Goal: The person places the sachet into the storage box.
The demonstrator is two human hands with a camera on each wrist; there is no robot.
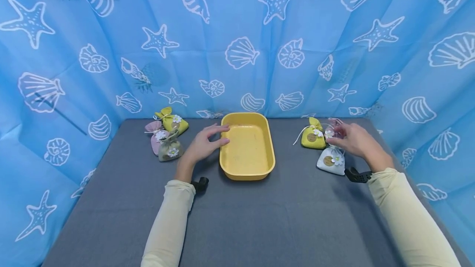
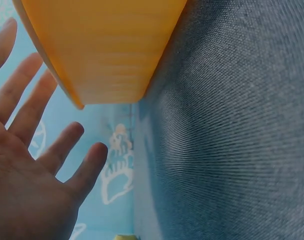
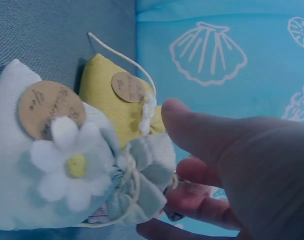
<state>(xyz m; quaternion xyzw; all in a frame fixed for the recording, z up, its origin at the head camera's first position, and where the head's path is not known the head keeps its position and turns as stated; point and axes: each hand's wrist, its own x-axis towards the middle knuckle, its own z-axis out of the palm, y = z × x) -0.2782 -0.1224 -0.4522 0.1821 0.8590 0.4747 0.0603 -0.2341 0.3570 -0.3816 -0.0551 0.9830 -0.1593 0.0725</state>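
My left hand is held with its fingers spread at the left rim of a yellow plastic basin. In the left wrist view its palm and fingers show beside the basin's outer wall, holding nothing. My right hand hovers over a group of small drawstring sachets, thumb and fingers apart. Nearest to its fingers is a pink sachet, partly hidden. In front of that lies a white sachet with a daisy and a round tag. A yellow sachet lies to its left.
A second group at the left of the grey tablecloth holds a yellow-green sachet, a pink sachet and an olive sachet. A blue curtain with white shells hangs behind the table.
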